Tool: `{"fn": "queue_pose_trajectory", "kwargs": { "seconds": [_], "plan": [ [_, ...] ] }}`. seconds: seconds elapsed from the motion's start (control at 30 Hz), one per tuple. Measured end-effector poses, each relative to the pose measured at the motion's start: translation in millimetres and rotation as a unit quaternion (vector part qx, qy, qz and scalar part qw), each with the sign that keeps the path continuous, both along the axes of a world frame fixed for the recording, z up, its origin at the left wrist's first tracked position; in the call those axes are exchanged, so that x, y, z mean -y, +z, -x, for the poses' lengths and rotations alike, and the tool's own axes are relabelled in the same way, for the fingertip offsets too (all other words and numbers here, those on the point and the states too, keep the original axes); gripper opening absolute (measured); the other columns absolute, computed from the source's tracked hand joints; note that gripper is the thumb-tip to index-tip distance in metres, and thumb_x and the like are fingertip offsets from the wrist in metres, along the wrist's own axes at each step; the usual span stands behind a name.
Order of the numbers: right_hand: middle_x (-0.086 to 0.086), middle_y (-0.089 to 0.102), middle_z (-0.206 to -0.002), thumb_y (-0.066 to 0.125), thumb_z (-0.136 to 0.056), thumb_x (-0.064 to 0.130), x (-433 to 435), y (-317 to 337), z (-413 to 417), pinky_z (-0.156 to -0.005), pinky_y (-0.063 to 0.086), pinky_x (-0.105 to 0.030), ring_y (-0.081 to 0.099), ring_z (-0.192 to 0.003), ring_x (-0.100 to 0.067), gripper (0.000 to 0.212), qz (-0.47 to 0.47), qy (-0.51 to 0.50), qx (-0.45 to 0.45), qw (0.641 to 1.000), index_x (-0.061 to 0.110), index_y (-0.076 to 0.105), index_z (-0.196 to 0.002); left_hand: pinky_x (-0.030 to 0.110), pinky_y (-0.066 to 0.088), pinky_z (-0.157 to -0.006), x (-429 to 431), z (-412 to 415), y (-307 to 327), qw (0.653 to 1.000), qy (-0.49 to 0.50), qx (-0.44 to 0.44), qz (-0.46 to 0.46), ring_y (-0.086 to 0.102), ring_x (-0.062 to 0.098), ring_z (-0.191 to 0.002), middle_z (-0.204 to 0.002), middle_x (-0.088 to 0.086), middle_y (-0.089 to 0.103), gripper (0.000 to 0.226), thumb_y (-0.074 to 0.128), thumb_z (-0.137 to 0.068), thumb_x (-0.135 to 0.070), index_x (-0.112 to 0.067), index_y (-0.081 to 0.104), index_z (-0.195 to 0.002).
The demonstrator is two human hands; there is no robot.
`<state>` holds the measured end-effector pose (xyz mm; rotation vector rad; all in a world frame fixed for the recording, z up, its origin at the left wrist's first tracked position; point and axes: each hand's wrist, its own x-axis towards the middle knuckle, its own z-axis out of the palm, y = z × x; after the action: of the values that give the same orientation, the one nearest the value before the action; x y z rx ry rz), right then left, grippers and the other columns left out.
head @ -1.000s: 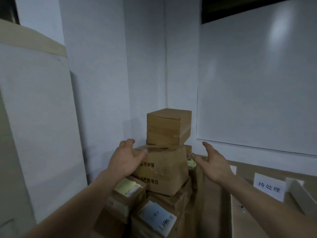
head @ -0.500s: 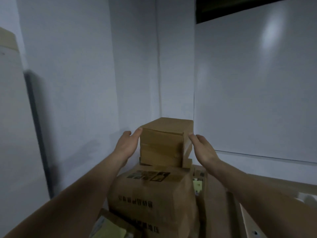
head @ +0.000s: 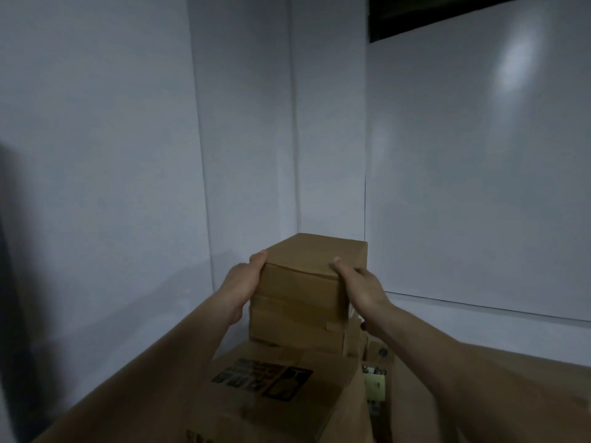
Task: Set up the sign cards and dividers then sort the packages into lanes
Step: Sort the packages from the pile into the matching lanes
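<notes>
left hand (head: 241,284): palm laid against the left side of the small box (head: 303,282), thumb tip hooked over its top left corner; the rest of the fingers pass round the far side and are hidden.
right hand (head: 363,287): palm against the box's right side, thumb tip resting on the top front edge; the other fingers wrap the right face out of sight.
fingers: both sets hold the small box, which is clamped between them; how widely they spread on the hidden faces cannot be told.
small box: plain brown cardboard, upright, squarely between the two sets of fingers, with its top face showing and a tape tab low on the front right edge.
underside: its bottom edge meets the top of the large box (head: 287,410); whether it rests there or is just raised off cannot be told.
large box: directly below the fingers and nearer the camera, with a dark printed label (head: 265,382) on its top and dark lettering low on the front.
other packages (head: 377,378): below and to the right of the right fingers, just beside the large box; one bears a pale yellowish label and the rest are too dim to read.
walls (head: 128,155): pale, beyond the fingers, meeting in a corner behind the small box.
white panel (head: 479,187): beyond and to the right of the right fingers, carrying a soft patch of reflected light, with a dark strip (head: 447,14) above it.
forearms: bare, reaching in from the two lower corners.
</notes>
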<state>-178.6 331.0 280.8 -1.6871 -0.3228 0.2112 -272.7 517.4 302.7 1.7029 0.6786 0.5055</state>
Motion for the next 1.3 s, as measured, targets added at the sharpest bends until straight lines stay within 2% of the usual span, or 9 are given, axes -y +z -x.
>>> {"fn": "queue_pose_trajectory", "kwargs": {
  "seconds": [0.13, 0.43, 0.6, 0.7, 0.83, 0.93, 1.07, 1.2, 1.3],
  "plan": [
    [-0.005, 0.051, -0.139, 0.055, -0.089, 0.061, -5, -1, -4, -0.104, 0.043, -0.057, 0.050, -0.122, -0.033, 0.071, -0.032, -0.021, -0.006, 0.999, 0.024, 0.040, -0.147, 0.043, 0.049, -0.082, -2, -9, 1, 0.999, -0.014, 0.039, 0.008, 0.059, 0.028, -0.108, -0.121, 0.007, 0.062, 0.057, 0.037, -0.099, -0.062, -0.017, 0.056, -0.127],
    [0.002, 0.048, -0.137, 0.049, -0.099, 0.046, 7, 12, 13, -0.106, 0.044, -0.056, 0.049, -0.122, -0.029, 0.049, -0.056, -0.035, 0.096, 0.993, 0.038, 0.038, -0.146, 0.037, 0.041, -0.069, 1, -3, 17, 0.993, -0.003, 0.116, 0.009, 0.058, 0.026, -0.091, -0.104, 0.010, 0.062, 0.052, 0.037, -0.096, -0.063, -0.017, 0.057, -0.108],
    [0.002, 0.055, -0.121, 0.058, -0.099, 0.029, 9, 20, 24, -0.100, 0.049, -0.050, 0.055, -0.108, -0.022, 0.037, -0.118, -0.042, 0.131, 0.984, 0.031, 0.040, -0.131, 0.036, 0.042, -0.060, -7, 6, 15, 0.990, 0.005, 0.138, 0.019, 0.054, 0.025, -0.082, -0.092, 0.007, 0.055, 0.060, 0.045, -0.089, -0.059, -0.009, 0.056, -0.122],
    [0.000, 0.056, -0.114, 0.060, -0.088, 0.000, 8, 23, 28, -0.100, 0.050, -0.054, 0.057, -0.109, -0.028, 0.061, -0.150, -0.020, 0.114, 0.982, 0.019, 0.038, -0.143, 0.039, 0.046, -0.067, -9, 14, 13, 0.983, -0.018, 0.181, 0.038, 0.058, 0.029, -0.096, -0.113, 0.018, 0.060, 0.051, 0.046, -0.092, -0.036, -0.007, 0.052, -0.133],
    [-0.006, 0.064, -0.110, 0.055, -0.060, -0.002, 10, 25, 37, -0.064, 0.053, -0.039, 0.060, -0.102, -0.029, 0.069, -0.172, 0.008, 0.140, 0.975, 0.021, 0.058, -0.126, 0.037, 0.045, -0.068, -14, 26, 17, 0.968, -0.055, 0.235, 0.061, 0.057, 0.026, -0.084, -0.095, 0.006, 0.068, 0.055, 0.039, -0.082, 0.000, -0.012, 0.060, -0.131],
    [-0.007, 0.063, -0.112, 0.046, -0.070, -0.020, 12, 30, 38, -0.049, 0.046, -0.028, 0.058, -0.099, -0.028, 0.069, -0.201, -0.008, 0.142, 0.969, 0.019, 0.056, -0.126, 0.032, 0.042, -0.065, -17, 37, 20, 0.968, -0.054, 0.240, 0.036, 0.058, 0.024, -0.081, -0.085, 0.001, 0.071, 0.058, 0.040, -0.074, 0.006, -0.014, 0.068, -0.121],
    [-0.008, 0.069, -0.111, 0.036, -0.069, -0.025, 16, 40, 43, -0.072, 0.051, -0.038, 0.062, -0.111, -0.025, 0.057, -0.256, -0.016, 0.128, 0.958, 0.009, 0.062, -0.107, 0.065, 0.030, -0.109, -21, 49, 23, 0.963, -0.071, 0.240, 0.101, 0.062, 0.025, -0.113, -0.115, 0.000, 0.070, 0.029, 0.043, -0.095, -0.027, -0.017, 0.069, -0.102],
    [-0.007, 0.074, -0.107, 0.042, -0.083, -0.004, 16, 42, 50, -0.099, 0.047, -0.054, 0.064, -0.113, -0.025, 0.028, -0.290, -0.027, 0.104, 0.951, 0.008, 0.066, -0.086, 0.069, 0.031, -0.104, -24, 57, 26, 0.953, -0.109, 0.226, 0.171, 0.057, 0.028, -0.120, -0.127, -0.001, 0.062, 0.070, 0.025, -0.096, -0.073, -0.017, 0.060, -0.121],
    [-0.006, 0.074, -0.107, 0.048, -0.096, 0.015, 14, 45, 60, -0.107, 0.042, -0.057, 0.065, -0.113, -0.020, 0.023, -0.307, -0.014, 0.106, 0.946, 0.011, 0.071, -0.092, 0.070, 0.036, -0.098, -21, 65, 27, 0.939, -0.141, 0.237, 0.204, 0.052, 0.029, -0.123, -0.130, -0.003, 0.057, 0.067, 0.019, -0.091, -0.080, -0.035, 0.053, -0.127]
  ]
}}
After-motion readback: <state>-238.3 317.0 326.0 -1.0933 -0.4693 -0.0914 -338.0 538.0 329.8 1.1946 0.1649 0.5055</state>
